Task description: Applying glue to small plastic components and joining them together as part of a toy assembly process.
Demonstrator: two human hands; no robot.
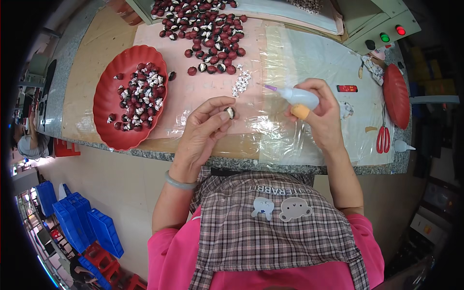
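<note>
Between the thumb and fingers of my left hand [205, 123] is a small round dark piece with a white top [230, 112]. My right hand [319, 106] is wrapped round a squeeze bottle [302, 96] with a purple tip, which points left toward the far side of my left hand. An orange wrap covers one of its digits. Just beyond my left hand lies a small pile of white bits [241, 83]. Farther off, many dark red and black round pieces [212, 48] are spread over the pink sheet, some showing white.
To the left stands a red scalloped tray [104, 104] holding red pieces topped with white. At the right are red-handled scissors [383, 139], another red tray [396, 96], a second small bottle [403, 146] and a red tube-like item [347, 88]. A machine with lit buttons [384, 36] borders the back right.
</note>
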